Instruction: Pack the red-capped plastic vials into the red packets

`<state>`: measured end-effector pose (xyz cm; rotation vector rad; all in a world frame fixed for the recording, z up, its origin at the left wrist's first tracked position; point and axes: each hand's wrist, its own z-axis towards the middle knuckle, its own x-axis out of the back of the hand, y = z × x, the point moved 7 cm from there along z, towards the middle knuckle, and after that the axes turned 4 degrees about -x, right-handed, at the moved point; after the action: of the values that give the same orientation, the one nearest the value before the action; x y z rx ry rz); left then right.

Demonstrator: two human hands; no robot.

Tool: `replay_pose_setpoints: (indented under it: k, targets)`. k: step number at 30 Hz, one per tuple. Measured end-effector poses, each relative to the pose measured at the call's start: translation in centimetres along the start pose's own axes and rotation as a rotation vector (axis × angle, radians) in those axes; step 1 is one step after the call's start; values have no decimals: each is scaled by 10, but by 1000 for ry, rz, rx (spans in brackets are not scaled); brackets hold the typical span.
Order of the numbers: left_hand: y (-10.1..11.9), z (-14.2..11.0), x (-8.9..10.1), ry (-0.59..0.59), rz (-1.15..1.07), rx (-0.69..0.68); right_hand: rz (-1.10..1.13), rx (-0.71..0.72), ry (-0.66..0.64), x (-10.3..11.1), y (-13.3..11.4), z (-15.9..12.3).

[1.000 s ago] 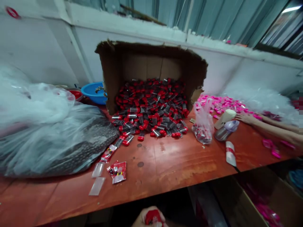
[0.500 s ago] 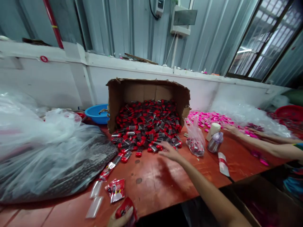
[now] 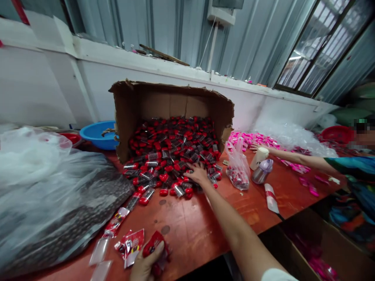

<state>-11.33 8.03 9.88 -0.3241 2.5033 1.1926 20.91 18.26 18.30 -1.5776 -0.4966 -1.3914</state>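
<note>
Right hand [image 3: 199, 174] is stretched out, fingers spread and pressed down onto the front edge of the pile of red-capped small items [image 3: 172, 156] spilling from the tipped cardboard box [image 3: 131, 105]. Cannot tell if it has closed on any piece yet; fingers look splayed, not clenched. Left hand [image 3: 146, 263] sits at the near table edge, clenched around a red sachet packet [image 3: 155, 246]. Just beside it lie another printed red packet [image 3: 131, 246] and clear empty sleeves [image 3: 99, 253] on the red wooden table [image 3: 205, 218].

Progress, judging from the layout: early. The box pile is huge and barely dented; only a couple of filled packets lie near the left hand. Most of the pieces are left to go.

Around: big clear plastic bag of dark contents [image 3: 58, 203] on the left, blue basin [image 3: 98, 134] behind it, small knotted bag of red pieces [image 3: 238, 171] right of the pile, a cup [image 3: 259, 158] and a small metal bottle [image 3: 261, 173] just beside it. A co-worker's arm [image 3: 293, 158] reaches into pink pieces [image 3: 254, 138] far right.
</note>
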Motion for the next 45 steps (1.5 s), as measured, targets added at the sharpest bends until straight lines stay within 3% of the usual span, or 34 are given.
replay_pose_setpoints:
  k: [3, 6, 16, 20, 23, 26, 30, 33, 36, 39, 42, 45]
  targets:
    - [10, -3, -9, -118, 20, -78, -25, 44, -13, -4, -3, -25]
    - [10, -7, -12, -159, -1, -89, -19, 89, -17, -5, -13, -45]
    - [14, -21, -21, -163, -133, -15, 187, 95, -49, 9, -23, -78]
    - [13, -26, -14, -151, -115, -24, 434, 142, 39, 18, -41, -122]
    - [14, -25, -13, -147, -124, -64, 579, 192, -73, -1, -66, -176]
    - [17, -23, -20, -169, -151, -93, 959, 134, -294, -26, -84, -224]
    - [17, -28, -28, -198, -125, -93, 1195, -7, -275, -30, -81, -248]
    - [14, -36, -28, -232, -96, -53, 1144, -38, -271, -27, -68, -245]
    - [17, -38, -20, -185, -97, -66, 965, 63, -283, -23, -58, -235]
    - [23, -34, -7, -67, -119, -83, 689, 158, -115, -18, -52, -216]
    - [24, -30, -1, 8, -151, -19, 406, 240, -42, -23, -60, -198]
    - [27, -31, 1, 22, -197, 23, 225, 342, -124, -31, -73, -195]
